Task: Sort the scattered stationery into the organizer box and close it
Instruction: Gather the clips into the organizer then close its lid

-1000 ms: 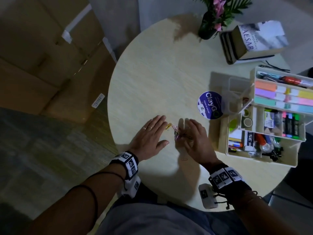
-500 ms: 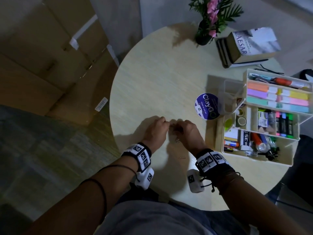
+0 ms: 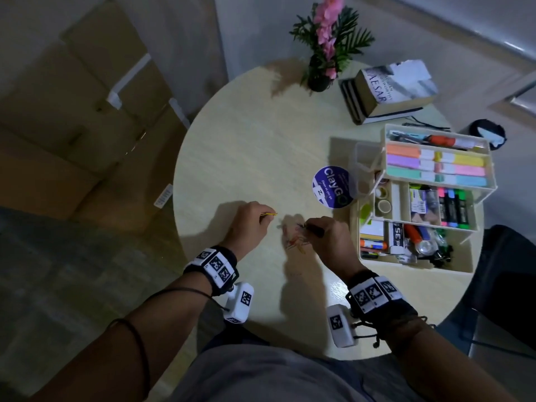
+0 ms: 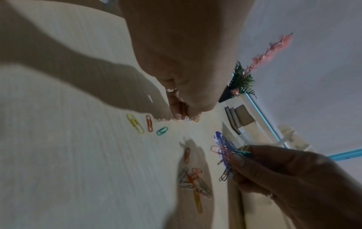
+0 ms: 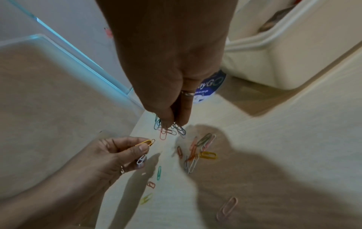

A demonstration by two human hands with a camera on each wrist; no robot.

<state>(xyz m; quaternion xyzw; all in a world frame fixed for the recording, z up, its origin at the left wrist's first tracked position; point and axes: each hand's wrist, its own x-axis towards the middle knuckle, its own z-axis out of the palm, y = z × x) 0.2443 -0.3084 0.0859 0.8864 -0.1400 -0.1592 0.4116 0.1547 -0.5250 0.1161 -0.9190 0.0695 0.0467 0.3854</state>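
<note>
1. The left hand (image 3: 249,224) pinches a yellow paper clip (image 5: 145,142), lifted off the bench (image 3: 246,146).
2. The right hand (image 3: 330,242) clamps a bunch of clips (image 4: 228,152), probably gathering handfuls.
3. Loose clips (image 5: 197,152) lie between the hands.
4. Farther right, the organizer box (image 3: 374,261) stands open.

Left hand (image 3: 249,224) pinches a yellow paper clip (image 3: 269,214) above the table (image 3: 246,140).

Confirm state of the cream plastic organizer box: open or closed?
Open. The cream plastic organizer box has its upper tray of pastel highlighters swung back, leaving the lower compartments of markers and glue exposed; no lid covers them.
</note>
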